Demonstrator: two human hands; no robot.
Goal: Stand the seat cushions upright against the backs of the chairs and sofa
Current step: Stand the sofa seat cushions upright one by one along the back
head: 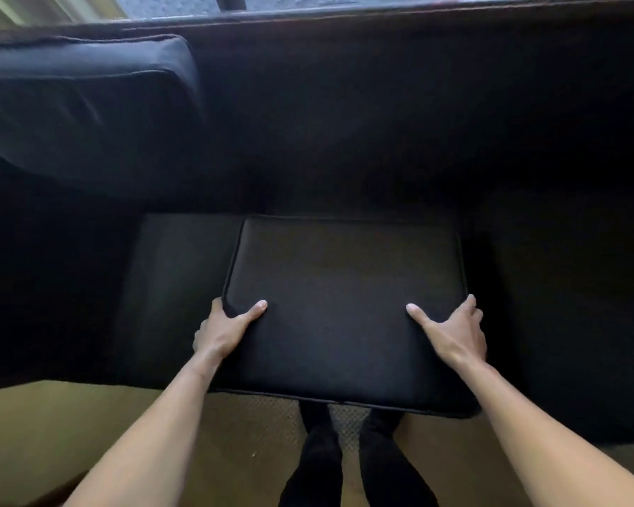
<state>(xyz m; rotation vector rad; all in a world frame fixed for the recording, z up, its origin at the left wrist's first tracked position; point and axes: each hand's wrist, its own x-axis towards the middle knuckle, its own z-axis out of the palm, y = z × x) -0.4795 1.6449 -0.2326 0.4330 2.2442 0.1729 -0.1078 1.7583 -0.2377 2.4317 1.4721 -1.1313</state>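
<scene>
A black square seat cushion is in front of me, held roughly flat over the dark sofa seat, its near edge jutting past the sofa's front. My left hand grips its left side, thumb on top and fingers underneath. My right hand grips its right side the same way. Another dark cushion leans upright against the sofa back at the upper left.
The sofa's back rail runs across the top, with a window behind it. Tan carpet lies below the sofa front. My legs in dark trousers stand close to the sofa under the cushion.
</scene>
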